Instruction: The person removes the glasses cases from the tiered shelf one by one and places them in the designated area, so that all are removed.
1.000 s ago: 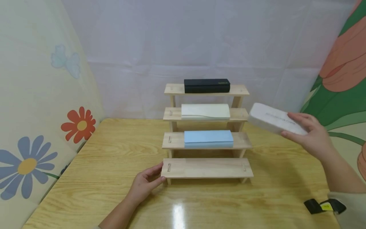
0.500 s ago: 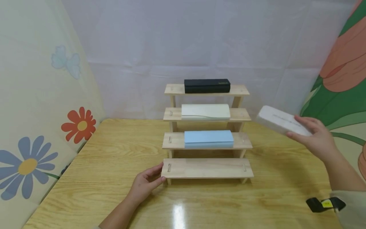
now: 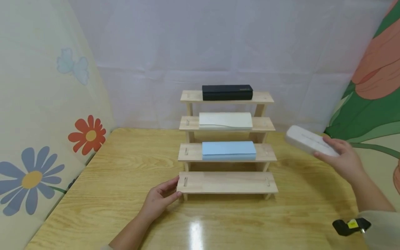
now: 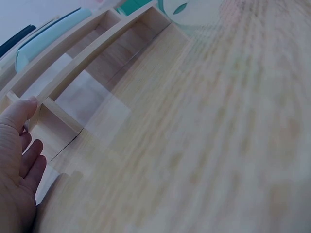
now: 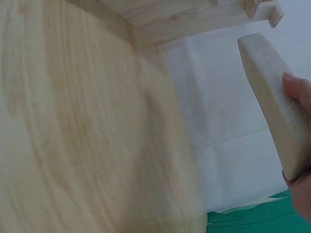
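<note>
A four-tier wooden display stand [image 3: 228,183] stands on the table. My left hand [image 3: 157,200] holds the left end of its lowest shelf, thumb at the front corner and index finger further back; the other fingers [image 4: 34,170] hang loosely curved in the left wrist view. My right hand [image 3: 342,158] grips a white, hard-looking glasses case [image 3: 307,139] by its right end, thumb on the near side and fingers over the far side. The case is held in the air right of the stand, tilted, with faint grey lettering on top. The right wrist view shows its side [image 5: 272,107].
Other glasses cases lie on the stand: black [image 3: 227,92] on the top shelf, cream [image 3: 225,121] on the second, light blue [image 3: 229,150] on the third. The wood-grain table [image 3: 125,166] meets a white cloth backdrop [image 3: 156,69]. Flower-patterned panels [image 3: 31,104] flank both sides.
My right hand has moved the white glasses case a little right and downward, away from the stand. My left hand and the cases on the shelves have stayed put.
</note>
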`<state>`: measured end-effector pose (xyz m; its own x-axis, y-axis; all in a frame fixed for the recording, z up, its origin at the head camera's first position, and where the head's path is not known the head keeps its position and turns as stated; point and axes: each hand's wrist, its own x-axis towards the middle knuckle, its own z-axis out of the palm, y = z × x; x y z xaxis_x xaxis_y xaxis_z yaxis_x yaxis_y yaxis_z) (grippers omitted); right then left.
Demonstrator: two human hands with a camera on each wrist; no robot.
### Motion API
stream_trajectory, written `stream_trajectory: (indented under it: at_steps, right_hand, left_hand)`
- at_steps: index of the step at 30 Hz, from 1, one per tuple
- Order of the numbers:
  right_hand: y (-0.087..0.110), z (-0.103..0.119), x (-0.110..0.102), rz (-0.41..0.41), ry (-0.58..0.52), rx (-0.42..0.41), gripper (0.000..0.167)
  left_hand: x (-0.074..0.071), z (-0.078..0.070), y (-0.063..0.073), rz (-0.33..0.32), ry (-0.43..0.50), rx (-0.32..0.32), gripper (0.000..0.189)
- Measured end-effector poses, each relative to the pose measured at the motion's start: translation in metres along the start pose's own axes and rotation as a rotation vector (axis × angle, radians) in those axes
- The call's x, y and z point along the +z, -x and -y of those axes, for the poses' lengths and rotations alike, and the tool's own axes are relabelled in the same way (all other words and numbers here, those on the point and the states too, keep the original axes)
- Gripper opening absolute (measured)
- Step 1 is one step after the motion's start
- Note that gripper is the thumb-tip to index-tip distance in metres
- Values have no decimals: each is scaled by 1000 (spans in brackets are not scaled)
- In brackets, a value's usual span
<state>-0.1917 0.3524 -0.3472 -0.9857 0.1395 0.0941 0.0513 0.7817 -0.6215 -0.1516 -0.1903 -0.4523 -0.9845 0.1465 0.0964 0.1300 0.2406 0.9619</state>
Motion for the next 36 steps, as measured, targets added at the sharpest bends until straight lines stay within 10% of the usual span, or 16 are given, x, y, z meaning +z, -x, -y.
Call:
stream_trajectory:
  at_steps: [36]
  right_hand:
    - [13,-51,56,58,-63,37,83]
  left_hand:
    - [0,2,0,8,7,26,53]
